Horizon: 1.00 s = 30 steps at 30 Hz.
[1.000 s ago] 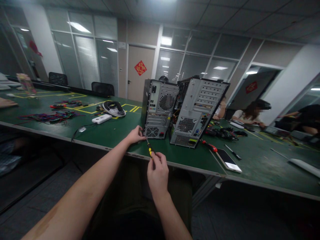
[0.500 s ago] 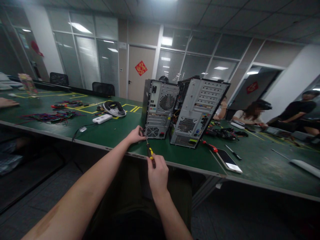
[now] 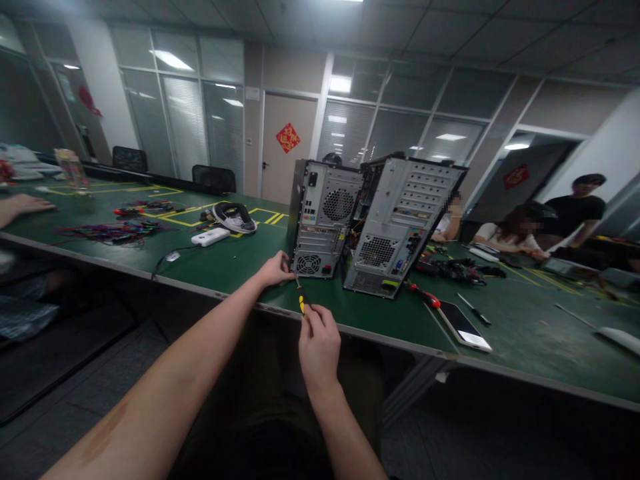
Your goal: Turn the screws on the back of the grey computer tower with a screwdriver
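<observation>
Two desktop computer cases stand close together with their rear panels facing me. My right hand (image 3: pixel 320 340) grips a yellow and black screwdriver (image 3: pixel 301 301) by the end of its handle. Its shaft points up to the lower left corner of the left computer case (image 3: pixel 327 230). At that corner my left hand (image 3: pixel 275 270) is closed, thumb and fingers pinched beside the screwdriver's tip; what lies between them is too small to make out. The right computer case (image 3: pixel 395 230) leans slightly and is touched by neither hand.
On the green table (image 3: pixel 250 267) are a white power strip (image 3: pixel 210 237), a bundle of coloured wires (image 3: pixel 117 231) and a white-rimmed round device (image 3: pixel 235 218). To the right lie a phone (image 3: pixel 465 327), red-handled pliers (image 3: pixel 425 295) and black cables (image 3: pixel 457 270). Other people sit and stand beyond.
My view has turned slightly left, so the scene sits further right. The screwdriver's handle has rotated a little in my right hand. A person at the far right has come upright.
</observation>
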Each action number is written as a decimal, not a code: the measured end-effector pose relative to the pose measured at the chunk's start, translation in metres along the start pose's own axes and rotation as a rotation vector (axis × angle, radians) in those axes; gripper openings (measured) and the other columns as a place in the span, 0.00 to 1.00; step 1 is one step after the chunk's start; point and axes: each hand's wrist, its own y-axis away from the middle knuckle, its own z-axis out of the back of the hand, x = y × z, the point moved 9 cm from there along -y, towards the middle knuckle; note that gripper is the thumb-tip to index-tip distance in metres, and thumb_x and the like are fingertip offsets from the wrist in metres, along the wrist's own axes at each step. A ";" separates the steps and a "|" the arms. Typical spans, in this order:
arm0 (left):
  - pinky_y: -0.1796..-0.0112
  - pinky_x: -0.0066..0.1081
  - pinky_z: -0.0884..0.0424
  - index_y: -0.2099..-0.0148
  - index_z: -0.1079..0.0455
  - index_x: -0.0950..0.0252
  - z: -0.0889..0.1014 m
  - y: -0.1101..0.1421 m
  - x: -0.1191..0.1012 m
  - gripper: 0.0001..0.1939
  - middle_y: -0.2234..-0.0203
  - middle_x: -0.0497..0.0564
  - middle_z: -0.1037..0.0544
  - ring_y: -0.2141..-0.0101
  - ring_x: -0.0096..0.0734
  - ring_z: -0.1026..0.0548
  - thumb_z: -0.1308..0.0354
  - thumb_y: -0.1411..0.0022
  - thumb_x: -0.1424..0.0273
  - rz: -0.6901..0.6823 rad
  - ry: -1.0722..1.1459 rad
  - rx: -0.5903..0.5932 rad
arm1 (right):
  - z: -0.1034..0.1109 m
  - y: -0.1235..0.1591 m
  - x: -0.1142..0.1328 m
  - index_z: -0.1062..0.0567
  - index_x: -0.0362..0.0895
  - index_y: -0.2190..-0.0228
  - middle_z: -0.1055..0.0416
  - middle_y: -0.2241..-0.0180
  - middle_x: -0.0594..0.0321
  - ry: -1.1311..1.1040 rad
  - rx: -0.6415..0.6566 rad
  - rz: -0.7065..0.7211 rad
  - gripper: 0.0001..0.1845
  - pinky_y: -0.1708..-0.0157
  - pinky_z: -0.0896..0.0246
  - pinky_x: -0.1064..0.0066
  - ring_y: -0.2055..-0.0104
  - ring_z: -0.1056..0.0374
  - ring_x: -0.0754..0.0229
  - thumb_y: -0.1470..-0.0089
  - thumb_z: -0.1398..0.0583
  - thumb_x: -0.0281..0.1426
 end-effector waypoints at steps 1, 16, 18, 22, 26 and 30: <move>0.68 0.33 0.33 0.58 0.41 0.58 0.000 0.000 0.000 0.30 0.77 0.41 0.24 0.73 0.35 0.24 0.26 0.56 0.60 0.003 0.003 0.002 | 0.000 0.000 -0.002 0.20 0.43 0.54 0.24 0.58 0.54 -0.002 0.008 -0.014 0.13 0.54 0.29 0.64 0.57 0.26 0.55 0.34 0.43 0.26; 0.69 0.32 0.35 0.58 0.40 0.58 0.001 0.000 -0.001 0.30 0.78 0.41 0.25 0.73 0.35 0.25 0.26 0.57 0.59 -0.004 0.001 -0.012 | -0.006 0.002 -0.008 0.20 0.42 0.52 0.26 0.57 0.53 -0.044 0.025 -0.039 0.14 0.55 0.29 0.66 0.57 0.26 0.56 0.33 0.43 0.26; 0.69 0.32 0.35 0.58 0.41 0.58 0.001 0.000 -0.001 0.30 0.78 0.41 0.25 0.73 0.35 0.25 0.26 0.57 0.59 -0.003 0.001 -0.010 | -0.005 0.001 -0.006 0.19 0.43 0.53 0.25 0.56 0.53 -0.044 0.011 -0.016 0.15 0.52 0.29 0.64 0.55 0.27 0.56 0.34 0.44 0.23; 0.68 0.33 0.35 0.58 0.41 0.58 0.000 0.000 -0.001 0.30 0.78 0.40 0.25 0.73 0.35 0.24 0.27 0.57 0.58 0.000 -0.027 -0.015 | -0.002 0.000 -0.004 0.18 0.44 0.56 0.25 0.56 0.53 -0.021 -0.023 0.028 0.17 0.50 0.30 0.63 0.53 0.28 0.54 0.35 0.45 0.20; 0.68 0.32 0.34 0.58 0.41 0.58 0.000 -0.001 0.001 0.30 0.77 0.41 0.24 0.72 0.35 0.24 0.27 0.56 0.58 0.000 -0.041 -0.016 | -0.004 0.000 -0.008 0.19 0.42 0.54 0.25 0.56 0.53 -0.036 -0.005 -0.011 0.14 0.52 0.30 0.65 0.55 0.27 0.55 0.34 0.43 0.23; 0.69 0.32 0.34 0.56 0.41 0.59 -0.001 -0.001 0.003 0.30 0.76 0.41 0.24 0.73 0.34 0.24 0.27 0.56 0.58 0.002 -0.031 -0.005 | -0.006 0.001 -0.013 0.21 0.40 0.54 0.25 0.61 0.56 -0.036 0.035 -0.065 0.10 0.58 0.30 0.67 0.60 0.26 0.56 0.34 0.39 0.29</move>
